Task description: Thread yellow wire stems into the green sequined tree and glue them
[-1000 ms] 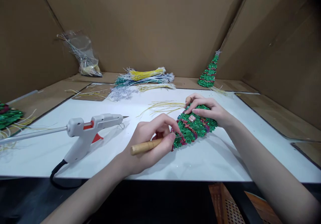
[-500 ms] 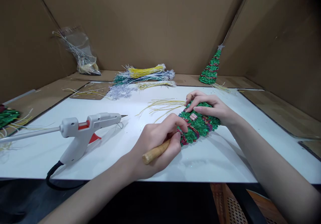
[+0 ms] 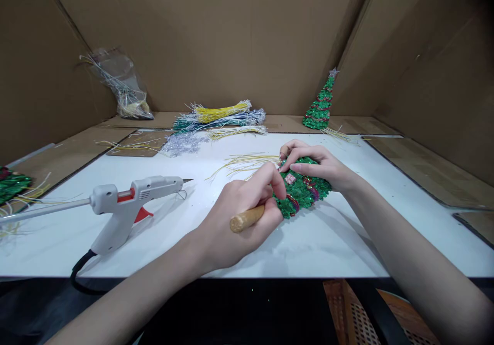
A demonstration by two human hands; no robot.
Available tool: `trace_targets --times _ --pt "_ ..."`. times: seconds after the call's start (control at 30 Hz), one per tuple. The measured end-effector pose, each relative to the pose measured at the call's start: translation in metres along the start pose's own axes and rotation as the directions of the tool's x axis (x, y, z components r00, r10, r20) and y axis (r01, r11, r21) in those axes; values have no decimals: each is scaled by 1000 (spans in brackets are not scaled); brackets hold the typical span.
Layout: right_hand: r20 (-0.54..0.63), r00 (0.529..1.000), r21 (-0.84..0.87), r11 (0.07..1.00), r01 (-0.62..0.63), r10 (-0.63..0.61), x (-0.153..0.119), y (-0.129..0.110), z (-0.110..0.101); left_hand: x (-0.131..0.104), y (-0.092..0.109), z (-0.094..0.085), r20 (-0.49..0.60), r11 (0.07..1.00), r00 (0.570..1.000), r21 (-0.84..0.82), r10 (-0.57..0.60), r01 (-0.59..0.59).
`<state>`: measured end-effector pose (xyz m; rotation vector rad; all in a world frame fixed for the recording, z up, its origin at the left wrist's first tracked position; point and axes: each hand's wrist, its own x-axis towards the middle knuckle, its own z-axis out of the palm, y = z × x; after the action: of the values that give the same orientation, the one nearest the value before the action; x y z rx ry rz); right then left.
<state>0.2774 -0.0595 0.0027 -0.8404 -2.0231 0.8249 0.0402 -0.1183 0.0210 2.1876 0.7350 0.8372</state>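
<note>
A green tinsel Christmas tree ornament (image 3: 303,193), with red garland and a small pink block, lies on its side on the white tabletop. My right hand (image 3: 311,165) is closed over its upper side, fingers at the left end where yellow wires (image 3: 245,162) stick out. In my left hand (image 3: 247,206) is a tool with a wooden handle (image 3: 246,219); its butt points toward me. The working end is hidden by my fingers, which are close against the ornament's near left side. Left of that hand, a white hot glue gun (image 3: 135,201) stands with its nozzle pointing right.
At the back lie bundles of yellow wire (image 3: 222,111) and green-white wire (image 3: 208,122), beside clear glittery pieces (image 3: 183,144). A finished-looking tree (image 3: 320,105) leans at the back right. A plastic bag (image 3: 129,87) stands back left; another green ornament (image 3: 13,185) lies far left. Cardboard walls (image 3: 231,41) surround the table.
My left hand has shifted slightly right and up against the ornament, with the wooden handle turned a little. The whole view has moved slightly. My right hand keeps its hold.
</note>
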Motion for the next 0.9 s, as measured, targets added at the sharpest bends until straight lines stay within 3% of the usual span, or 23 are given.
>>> trace_targets --times 0.1,0.27,0.7,0.9 --pt "1 1000 -9 1000 -5 5 0 -1 0 -2 1 -4 -15 999 999 36 -29 30" --pt "10 1000 -10 1000 -2 2 0 -1 0 -3 0 -7 -139 993 989 115 43 -27" --pt "12 1000 -16 1000 -7 7 0 -3 0 -12 7 -24 -12 977 992 174 127 -124" --pt "17 1000 -21 1000 2 -1 0 -4 1 -11 4 -17 -72 979 991 176 113 -99"
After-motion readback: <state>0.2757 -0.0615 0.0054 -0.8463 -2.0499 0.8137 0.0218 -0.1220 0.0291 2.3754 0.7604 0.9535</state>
